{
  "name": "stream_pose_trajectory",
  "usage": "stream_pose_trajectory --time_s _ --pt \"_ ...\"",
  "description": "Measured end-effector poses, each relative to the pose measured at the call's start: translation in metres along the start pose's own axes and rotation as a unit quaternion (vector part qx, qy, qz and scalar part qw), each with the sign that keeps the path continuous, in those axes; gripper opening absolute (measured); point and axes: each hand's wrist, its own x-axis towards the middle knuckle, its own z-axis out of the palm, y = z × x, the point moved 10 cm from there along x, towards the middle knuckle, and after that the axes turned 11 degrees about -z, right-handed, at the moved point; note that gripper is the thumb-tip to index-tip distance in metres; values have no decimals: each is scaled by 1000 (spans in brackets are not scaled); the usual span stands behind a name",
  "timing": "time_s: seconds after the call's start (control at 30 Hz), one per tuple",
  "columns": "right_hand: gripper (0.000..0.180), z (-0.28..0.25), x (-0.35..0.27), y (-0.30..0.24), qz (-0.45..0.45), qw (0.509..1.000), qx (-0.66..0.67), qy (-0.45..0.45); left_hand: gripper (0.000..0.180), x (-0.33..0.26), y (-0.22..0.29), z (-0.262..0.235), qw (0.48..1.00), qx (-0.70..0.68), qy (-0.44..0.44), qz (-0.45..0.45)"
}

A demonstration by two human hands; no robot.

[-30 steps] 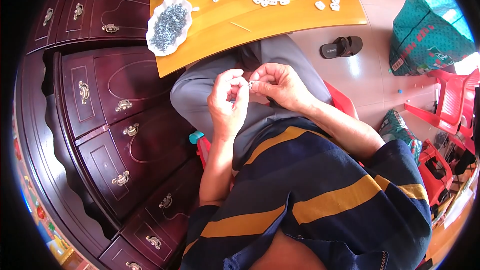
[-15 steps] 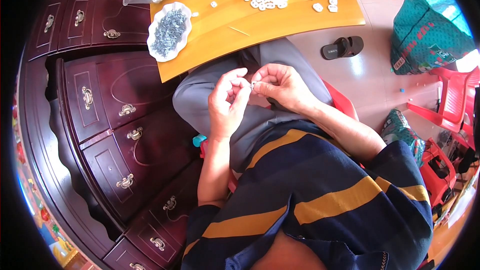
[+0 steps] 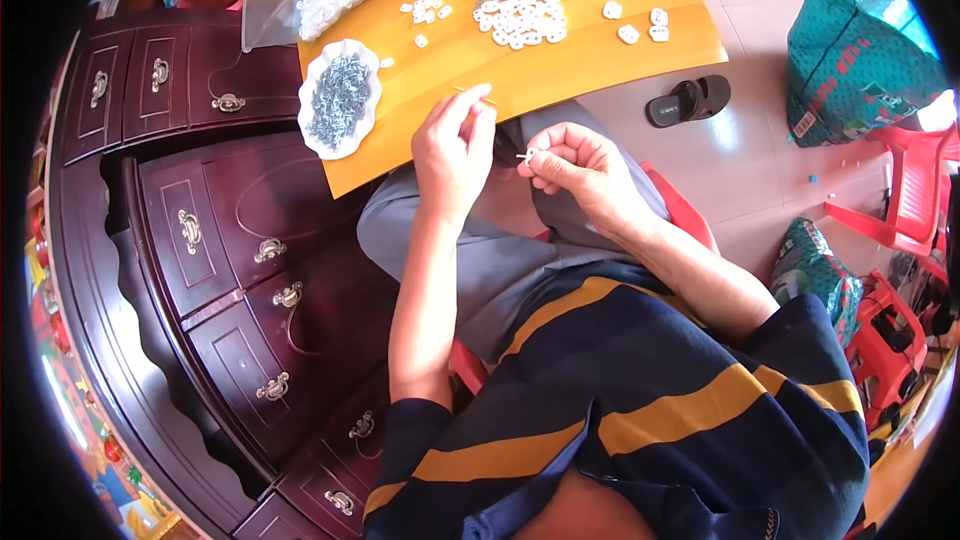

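**Tiny parts work over the lap**

Biggest thing around is the dark red-brown wooden cabinet (image 3: 210,250), glossy, curvy front, brass drawer pulls. Next to it a smooth orange-yellow wooden bench (image 3: 520,65) carrying a scalloped white dish (image 3: 338,100) heaped with small grey metal bits, plus a loose pile of little white plastic pieces (image 3: 525,10). Left hand (image 3: 452,155) is raised at the bench edge, fingers pinched shut on a thin pin-like thing, too small to make out. Right hand (image 3: 580,170) sits just beside it over the grey-trousered lap, fingers closed on a small white plastic piece (image 3: 527,154).
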Motion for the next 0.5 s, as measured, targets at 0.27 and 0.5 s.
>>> stream_pose_trajectory --time_s 0.27,0.5 --pt "10 -4 2 4 -8 999 26 17 32 39 28 38 975 168 18 146" --pt "11 -4 1 0 -22 999 37 21 29 29 22 41 977 154 4 149"
